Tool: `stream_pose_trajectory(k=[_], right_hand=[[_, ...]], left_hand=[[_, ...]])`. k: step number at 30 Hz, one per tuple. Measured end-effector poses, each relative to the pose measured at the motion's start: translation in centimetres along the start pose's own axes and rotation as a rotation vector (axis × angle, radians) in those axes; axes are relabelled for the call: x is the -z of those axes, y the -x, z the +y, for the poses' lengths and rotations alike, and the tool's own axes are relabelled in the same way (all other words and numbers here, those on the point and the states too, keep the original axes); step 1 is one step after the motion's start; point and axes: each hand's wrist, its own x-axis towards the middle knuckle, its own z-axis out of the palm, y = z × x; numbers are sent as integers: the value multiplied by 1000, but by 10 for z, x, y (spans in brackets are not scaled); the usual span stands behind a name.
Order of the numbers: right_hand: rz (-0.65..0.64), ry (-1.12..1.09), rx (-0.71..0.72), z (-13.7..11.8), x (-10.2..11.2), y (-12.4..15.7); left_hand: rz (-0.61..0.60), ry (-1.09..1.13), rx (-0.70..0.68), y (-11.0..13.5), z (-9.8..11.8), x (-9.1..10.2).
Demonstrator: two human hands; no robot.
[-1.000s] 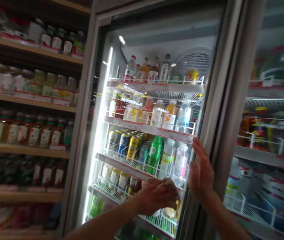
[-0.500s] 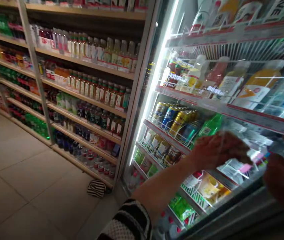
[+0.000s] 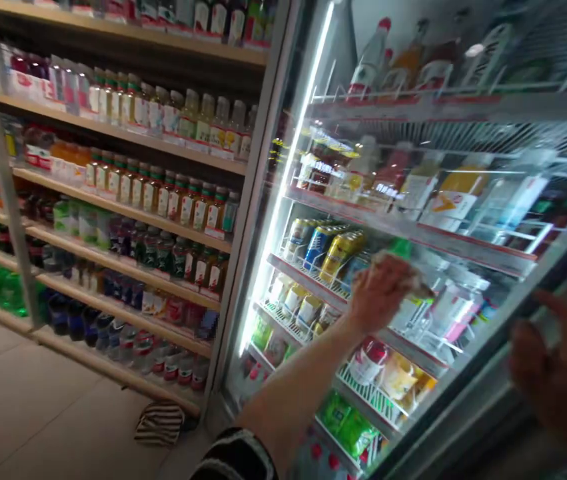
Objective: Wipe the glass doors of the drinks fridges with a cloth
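Observation:
My left hand [image 3: 382, 293], reaching out of a black-and-white striped sleeve, is closed on a crumpled brownish cloth [image 3: 399, 268]. The hand and cloth lie against the glass door [image 3: 308, 153] of a lit drinks fridge, in front of the shelf of cans. Behind the glass by the hand are yellow cans [image 3: 340, 257] and clear plastic packs [image 3: 458, 300]. At the right edge, dark and blurred, my right hand [image 3: 563, 367] has its fingers apart beside the door's metal frame [image 3: 488, 340]. I see nothing in it.
Wooden shelves [image 3: 128, 237] full of bottles stand left of the fridge. On the tiled floor [image 3: 63, 427] a striped cloth-like item [image 3: 160, 423] lies by the lowest shelf. A bright light strip [image 3: 290, 157] runs up the fridge's left side.
My left hand has moved left and slightly up across the glass with the cloth. The view has shifted to the right. My right hand stays by the door frame.

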Motion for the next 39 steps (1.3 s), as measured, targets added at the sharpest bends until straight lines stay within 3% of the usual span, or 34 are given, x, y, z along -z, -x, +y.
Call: stream_pose_trajectory(k=[2,3,4,6,7,8,9,10,13,14,15,16,19,20,21,25,26,27,29,31,32,36,38,39], right_hand=[[-12,65,36,-2,-11,-3],[-22,96,57,-3,-16,-3],[-36,123,80,-3,-20,-4],[-93,162,138,1,-27,-4],[-123,175,170,4,-30,-4],[-146,190,198,8,-34,-3],[-160,209,216,12,-37,-1],[-163,231,220,16,-41,1],[-141,301,181,21,-53,10],[-129,323,176,21,-57,13],[-115,349,176,20,-61,15],[-102,379,180,18,-65,16],[-85,459,176,15,-72,18],[-92,473,169,14,-73,18],[-98,478,165,13,-74,17],[-116,490,155,12,-73,17],[-113,493,149,12,-73,18],[-110,497,142,12,-73,18],[-112,501,134,11,-72,18],[-125,503,132,10,-72,19],[-132,505,127,9,-73,20],[-88,554,78,5,-81,24],[-59,595,76,6,-85,27],[-47,615,97,7,-86,28]], left_hand=[[164,13,239,-34,0,-4],[219,24,221,-42,6,-6],[252,36,119,-44,14,-9],[272,51,-249,-32,26,-14],[254,64,-408,-22,25,-16],[241,80,-474,-12,20,-18],[245,92,-468,-5,9,-19],[275,99,-357,0,-4,-19],[443,67,200,-1,-40,-16],[477,55,322,-2,-44,-15],[487,52,359,-3,-43,-15],[475,55,296,-4,-38,-15],[348,82,-188,-1,-25,-15],[312,86,-272,0,-27,-15],[299,84,-260,0,-33,-13],[427,59,292,3,-57,-11],[436,61,301,4,-56,-12],[414,70,215,7,-52,-13],[312,104,-95,12,-45,-16],[253,127,-253,15,-52,-16],[266,129,-213,15,-63,-15],[466,103,252,14,-110,-13],[461,110,259,17,-112,-16],[424,119,143,20,-108,-17]])
